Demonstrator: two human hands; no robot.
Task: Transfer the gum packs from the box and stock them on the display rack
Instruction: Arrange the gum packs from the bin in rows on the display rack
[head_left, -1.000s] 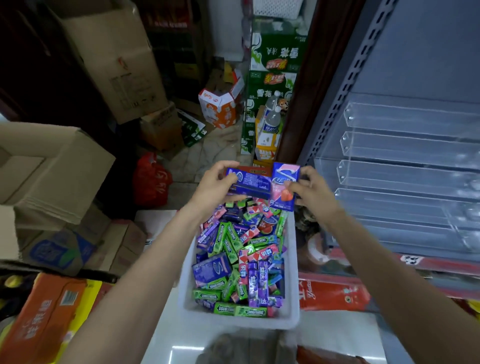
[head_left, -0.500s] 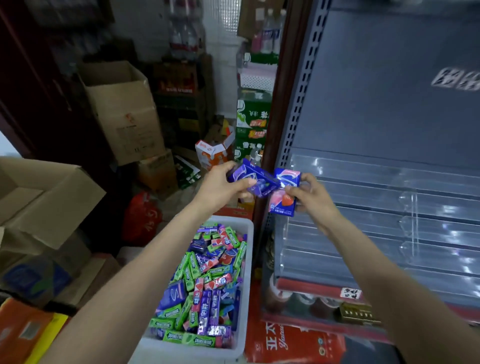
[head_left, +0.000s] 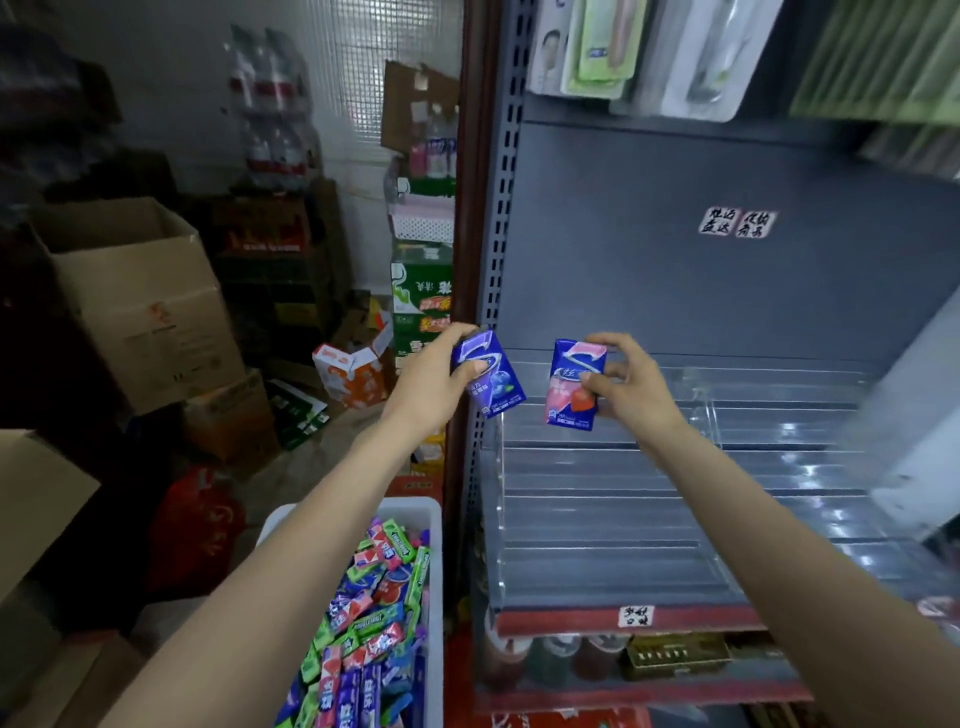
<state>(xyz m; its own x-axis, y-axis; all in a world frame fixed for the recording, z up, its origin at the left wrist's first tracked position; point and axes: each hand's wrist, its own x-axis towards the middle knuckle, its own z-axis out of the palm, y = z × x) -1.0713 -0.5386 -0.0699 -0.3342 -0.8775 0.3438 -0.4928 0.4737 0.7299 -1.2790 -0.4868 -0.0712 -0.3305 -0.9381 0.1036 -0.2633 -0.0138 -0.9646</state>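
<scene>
My left hand (head_left: 434, 382) has a curled grip on a blue gum pack (head_left: 488, 374); my right hand (head_left: 631, 387) pinches a blue-and-pink gum pack (head_left: 574, 387). Both packs hang apart, in front of the clear display rack (head_left: 675, 467). Below left, the white box (head_left: 415, 512) holds more gum packs (head_left: 371, 618).

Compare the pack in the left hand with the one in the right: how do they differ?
The left-hand pack is all blue-purple with a blueberry picture; the right-hand pack is blue above and pink below, with a strawberry. The left-hand pack tilts, its top leaning left; the right-hand pack stands nearly upright. Both are flat, similar-sized boxes with a large swoosh, held in front of the clear display rack.
</scene>
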